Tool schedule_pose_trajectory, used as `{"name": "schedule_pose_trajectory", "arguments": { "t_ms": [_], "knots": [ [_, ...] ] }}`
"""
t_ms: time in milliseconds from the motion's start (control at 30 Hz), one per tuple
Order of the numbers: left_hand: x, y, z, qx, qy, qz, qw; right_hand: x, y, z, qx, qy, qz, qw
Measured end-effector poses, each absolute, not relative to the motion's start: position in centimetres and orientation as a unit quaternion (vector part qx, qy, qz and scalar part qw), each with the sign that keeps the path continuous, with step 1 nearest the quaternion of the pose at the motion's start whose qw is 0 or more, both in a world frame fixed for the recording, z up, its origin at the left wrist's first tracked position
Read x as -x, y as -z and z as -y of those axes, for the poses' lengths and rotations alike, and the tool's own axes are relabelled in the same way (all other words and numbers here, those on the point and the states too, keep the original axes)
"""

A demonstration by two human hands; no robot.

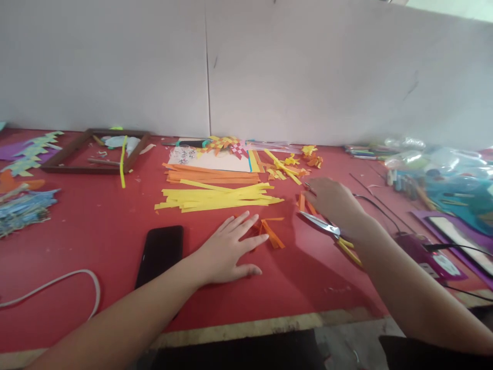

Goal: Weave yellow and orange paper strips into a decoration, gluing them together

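Note:
My left hand (231,250) lies palm down on the red table, fingers spread, beside several short folded orange paper strips (272,235). To the right, my right hand (333,198) is slightly blurred, with its fingers curled down. A small dark metallic tip shows at its fingertips, but what it belongs to is unclear. Beneath that wrist lie scissors (321,224) with yellow handles, partly covered by the forearm. More orange pieces (301,201) rest close to the scissors. A bundle of yellow paper strips (215,198) stretches ahead of my left hand, and orange strips (211,176) lie behind it.
A black phone (162,252) lies left of my left hand. Farther left are a wooden frame (84,170) and a pale cable (94,285). Woven paper pieces (225,145) sit by the wall. At right are a purple power box (431,259) with wires and plastic bags (450,164).

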State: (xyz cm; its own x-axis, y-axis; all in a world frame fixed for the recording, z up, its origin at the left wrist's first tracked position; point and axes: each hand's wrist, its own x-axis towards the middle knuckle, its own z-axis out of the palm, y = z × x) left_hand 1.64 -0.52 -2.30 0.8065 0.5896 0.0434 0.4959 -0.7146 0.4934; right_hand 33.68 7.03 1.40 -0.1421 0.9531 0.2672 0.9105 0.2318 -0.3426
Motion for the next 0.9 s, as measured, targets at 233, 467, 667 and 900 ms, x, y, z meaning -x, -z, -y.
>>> {"name": "schedule_pose_trajectory", "arguments": {
  "t_ms": [233, 467, 667, 900],
  "knots": [
    [-1.5, 2.3, 0.8, -0.920, -0.108, -0.309, 0.215, -27.9, -1.0, -2.4, 0.418, -0.165, 0.885, 0.120],
    [-1.3, 1.9, 1.0, -0.889, -0.228, -0.352, 0.185, -24.3, 0.7, 0.7, 0.438, -0.299, 0.827, 0.185],
    [-0.5, 1.5, 0.8, -0.815, -0.253, -0.444, 0.275, -23.1, 0.3, 1.9, 0.391, -0.460, 0.766, 0.221],
    [-0.5, 1.4, 0.7, -0.798, -0.284, -0.418, 0.328, -22.8, -1.0, -5.0, 0.501, -0.118, 0.810, 0.282]
  ]
}}
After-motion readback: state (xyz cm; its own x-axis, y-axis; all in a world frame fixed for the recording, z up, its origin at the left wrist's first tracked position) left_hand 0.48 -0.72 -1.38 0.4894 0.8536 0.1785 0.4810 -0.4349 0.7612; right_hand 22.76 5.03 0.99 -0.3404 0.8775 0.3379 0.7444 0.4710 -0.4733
